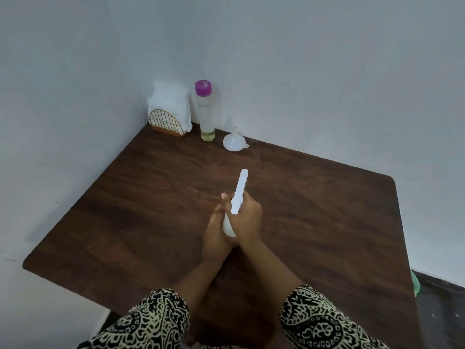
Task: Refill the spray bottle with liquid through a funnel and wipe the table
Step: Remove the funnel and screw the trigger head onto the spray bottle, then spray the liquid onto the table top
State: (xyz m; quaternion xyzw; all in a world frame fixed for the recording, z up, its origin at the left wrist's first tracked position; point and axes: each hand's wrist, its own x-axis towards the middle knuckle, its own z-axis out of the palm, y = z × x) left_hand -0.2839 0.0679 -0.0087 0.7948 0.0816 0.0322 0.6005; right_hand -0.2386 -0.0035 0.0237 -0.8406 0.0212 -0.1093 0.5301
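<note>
A white spray bottle (pixel 239 192) stands near the middle of the dark wooden table (pixel 327 210), its trigger head pointing away from me. My left hand (pixel 217 231) wraps the bottle's body from the left. My right hand (pixel 247 219) grips the neck just under the spray head. A white funnel (pixel 234 141) lies mouth-down at the far edge. Beside it stands a clear bottle (pixel 206 114) with a purple cap and a little yellowish liquid at the bottom.
A gold wire holder with white napkins (pixel 169 109) sits in the far corner against the pale walls. A green object (pixel 415 283) shows beyond the table's right edge on the dark floor. My patterned sleeves fill the lower view.
</note>
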